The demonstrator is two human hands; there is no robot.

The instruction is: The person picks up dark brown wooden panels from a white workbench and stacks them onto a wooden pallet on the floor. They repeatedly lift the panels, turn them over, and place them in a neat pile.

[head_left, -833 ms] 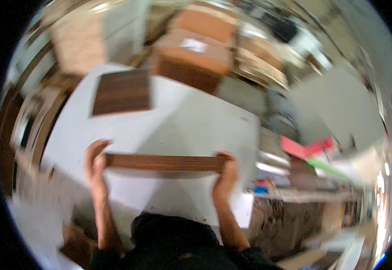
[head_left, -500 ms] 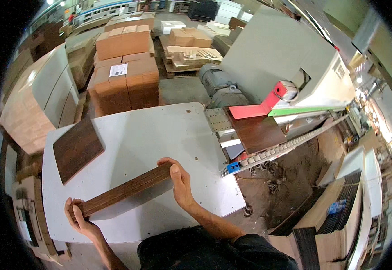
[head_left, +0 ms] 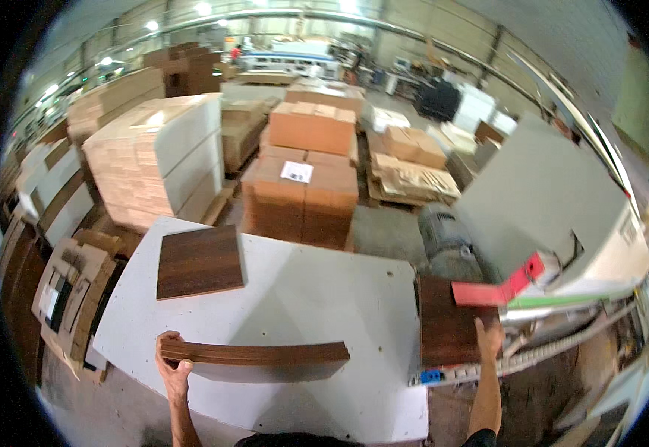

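Observation:
My left hand point(head_left: 173, 368) is closed round the left end of a stack of dark brown wood-grain panels point(head_left: 265, 354), thumb on the near side. The stack stands on edge on the white tabletop point(head_left: 361, 313), its far end unheld. My right arm reaches out to a dark brown panel point(head_left: 447, 324) at the machine's outfeed. The right hand point(head_left: 491, 339) grips that panel's right edge with the thumb on top; the other fingers are partly hidden. Another dark brown panel point(head_left: 200, 262) lies flat at the table's far left.
A grey machine housing point(head_left: 540, 201) with a red guard point(head_left: 499, 290) and a roller track point(head_left: 533, 366) stands at the right. A grey motor point(head_left: 447, 231) sits behind the table. Beyond are brown cartons point(head_left: 300, 197) and a stack of pale boards point(head_left: 142, 164) on pallets.
My right hand has left the stack and reached right to the panel at the machine, which now lies closer to the table. The left hand keeps the stack. The view has swung up and left.

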